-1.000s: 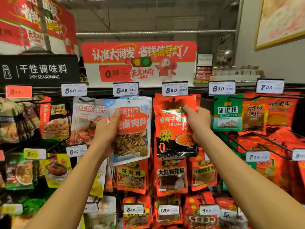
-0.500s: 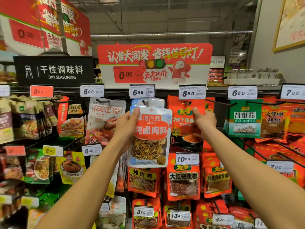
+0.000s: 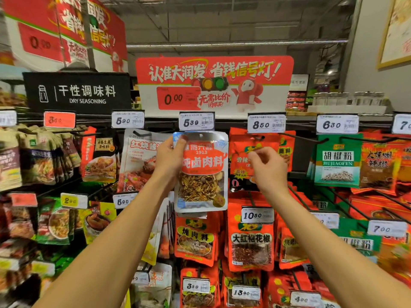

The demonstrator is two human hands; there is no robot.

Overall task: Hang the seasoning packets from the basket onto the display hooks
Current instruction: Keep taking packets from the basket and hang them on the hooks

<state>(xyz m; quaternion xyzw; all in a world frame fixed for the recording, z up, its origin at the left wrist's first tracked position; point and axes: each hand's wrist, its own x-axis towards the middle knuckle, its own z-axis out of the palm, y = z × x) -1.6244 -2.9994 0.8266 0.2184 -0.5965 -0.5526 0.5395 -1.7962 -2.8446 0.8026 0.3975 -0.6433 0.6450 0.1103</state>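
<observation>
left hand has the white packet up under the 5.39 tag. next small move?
Probably push the white packet back along its hook, then let go. Its hang hole sits just under the 5.39 tag, so it looks threaded or nearly so, and the left hand grips its top corner. The right hand holds nothing.

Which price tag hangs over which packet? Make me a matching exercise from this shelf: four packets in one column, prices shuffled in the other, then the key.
Packets:
1. white stew-spice packet, held by the left hand
2. green pepper-powder packet
3. orange chilli packet behind the right hand
4. orange Sichuan-peppercorn packet in the row below

Price tags:
A. 10.50
B. 5.39
C. 6.30
D. 8.50

Pairs: 1-B, 2-C, 3-D, 4-A
</observation>
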